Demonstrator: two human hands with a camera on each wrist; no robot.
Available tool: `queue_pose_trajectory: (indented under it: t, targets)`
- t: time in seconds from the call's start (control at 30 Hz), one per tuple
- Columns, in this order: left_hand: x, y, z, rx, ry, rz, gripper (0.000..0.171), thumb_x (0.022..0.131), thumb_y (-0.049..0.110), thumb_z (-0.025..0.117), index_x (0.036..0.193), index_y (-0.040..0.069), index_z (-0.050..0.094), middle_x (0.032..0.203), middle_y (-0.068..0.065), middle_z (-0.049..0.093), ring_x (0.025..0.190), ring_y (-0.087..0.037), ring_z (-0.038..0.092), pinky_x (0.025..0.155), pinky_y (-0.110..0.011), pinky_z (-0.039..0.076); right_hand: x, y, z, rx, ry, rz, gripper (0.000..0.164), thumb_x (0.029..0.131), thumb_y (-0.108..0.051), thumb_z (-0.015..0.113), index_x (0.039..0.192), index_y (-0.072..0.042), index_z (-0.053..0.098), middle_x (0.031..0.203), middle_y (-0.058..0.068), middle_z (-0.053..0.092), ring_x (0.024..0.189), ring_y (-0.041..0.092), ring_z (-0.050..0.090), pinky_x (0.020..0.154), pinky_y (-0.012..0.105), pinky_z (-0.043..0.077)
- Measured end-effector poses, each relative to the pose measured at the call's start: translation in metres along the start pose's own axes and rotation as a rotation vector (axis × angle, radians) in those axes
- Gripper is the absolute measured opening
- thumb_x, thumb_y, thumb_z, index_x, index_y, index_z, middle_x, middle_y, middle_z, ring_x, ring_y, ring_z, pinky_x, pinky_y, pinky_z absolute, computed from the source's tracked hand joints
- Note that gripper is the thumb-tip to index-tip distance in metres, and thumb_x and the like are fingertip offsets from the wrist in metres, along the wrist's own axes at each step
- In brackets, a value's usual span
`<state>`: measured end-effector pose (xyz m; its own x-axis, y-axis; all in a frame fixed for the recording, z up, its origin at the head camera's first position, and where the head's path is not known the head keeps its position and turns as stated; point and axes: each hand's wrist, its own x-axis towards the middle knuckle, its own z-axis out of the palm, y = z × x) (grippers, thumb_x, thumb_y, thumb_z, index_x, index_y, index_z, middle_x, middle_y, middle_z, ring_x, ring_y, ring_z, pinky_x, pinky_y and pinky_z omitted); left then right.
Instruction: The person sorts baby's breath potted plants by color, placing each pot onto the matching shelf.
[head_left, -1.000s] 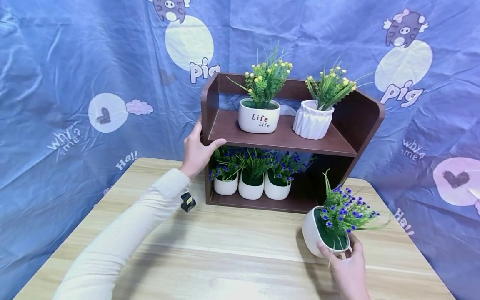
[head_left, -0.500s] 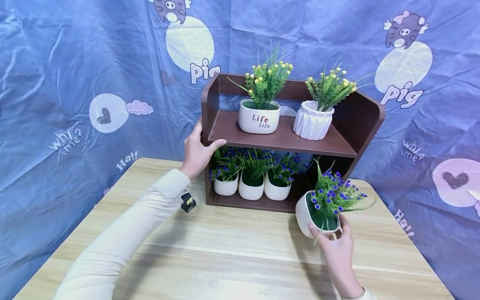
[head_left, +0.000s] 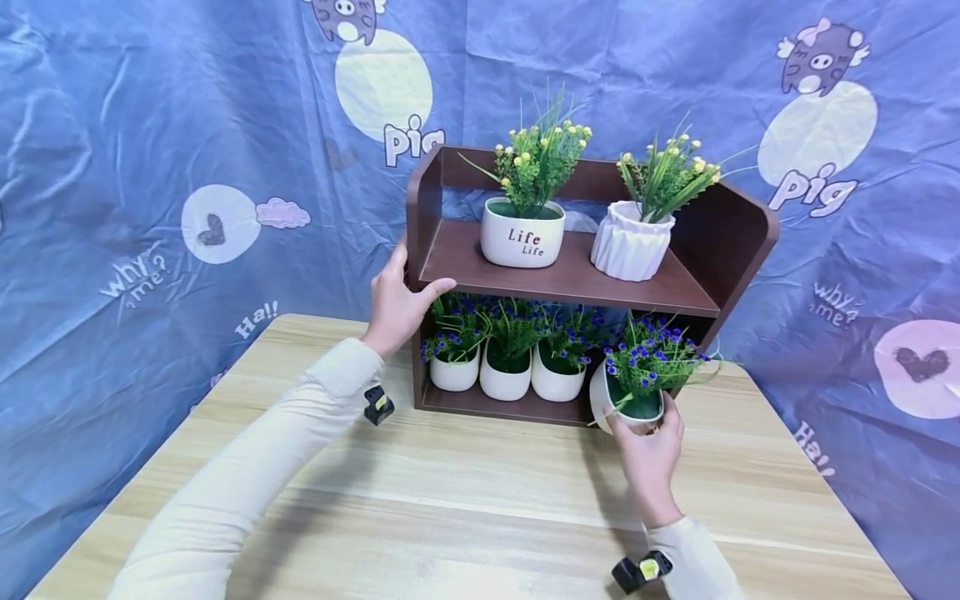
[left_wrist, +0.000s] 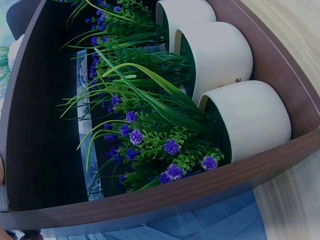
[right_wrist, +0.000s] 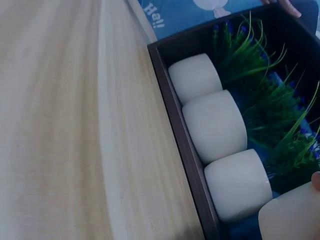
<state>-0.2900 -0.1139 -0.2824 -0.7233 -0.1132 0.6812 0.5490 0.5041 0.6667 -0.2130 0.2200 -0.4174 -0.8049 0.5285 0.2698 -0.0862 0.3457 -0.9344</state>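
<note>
In the head view my right hand (head_left: 651,454) grips the near side of a white potted plant (head_left: 636,392) with blue-purple flowers. The pot is tilted, at the front of the lower level of a dark brown two-level shelf (head_left: 570,287). My left hand (head_left: 401,304) holds the shelf's left side panel, its thumb lying on the front edge of the upper board. Three matching potted plants, a left one (head_left: 454,372), a middle one (head_left: 505,379) and a right one (head_left: 558,379), stand in a row inside the lower level. The right wrist view shows part of the gripped pot (right_wrist: 295,215) beside that row.
On the upper board stand a white "Life" pot (head_left: 522,237) and a white ribbed pot (head_left: 632,246), both with yellow flowers. The shelf rests on a light wooden table (head_left: 420,492). Behind it hangs a blue printed cloth (head_left: 247,100).
My right hand has carried the flowered pot left and away from me, from over the table to the front of the shelf's lower level. The left hand keeps its hold on the shelf.
</note>
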Motion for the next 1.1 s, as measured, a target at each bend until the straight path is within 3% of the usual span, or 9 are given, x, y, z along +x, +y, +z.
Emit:
queue_pose_trajectory:
  t: [0.2,0.6,1.1]
  targets:
    - [0.001,0.0,0.0,-0.001,0.005,0.001,0.09,0.076,0.032,0.081,0.151,0.017,0.033,0.134,-0.01,0.057,0.12,-0.025,0.055,0.099,-0.038,0.044,0.013,0.006,0.013,-0.03,0.037,-0.021,0.089,0.075,-0.01,0.077,0.147,0.0,0.028,0.141,0.027,0.032,0.128,0.038,0.034,0.109,0.046,0.027]
    - [0.001,-0.001,0.0,-0.008,0.001,-0.003,0.089,0.077,0.032,0.081,0.151,0.019,0.033,0.134,-0.009,0.057,0.12,-0.024,0.055,0.099,-0.038,0.044,0.037,0.015,0.033,0.005,0.06,-0.015,0.088,0.075,-0.009,0.077,0.147,0.0,0.028,0.144,0.024,0.03,0.131,0.036,0.033,0.113,0.041,0.024]
    - [0.0,0.0,0.001,0.0,-0.001,-0.01,0.091,0.076,0.032,0.081,0.151,0.02,0.032,0.135,-0.009,0.056,0.121,-0.024,0.054,0.099,-0.038,0.044,0.051,0.023,0.044,-0.13,0.048,-0.02,0.086,0.077,-0.015,0.076,0.147,0.0,0.029,0.143,0.026,0.038,0.129,0.045,0.033,0.11,0.05,0.025]
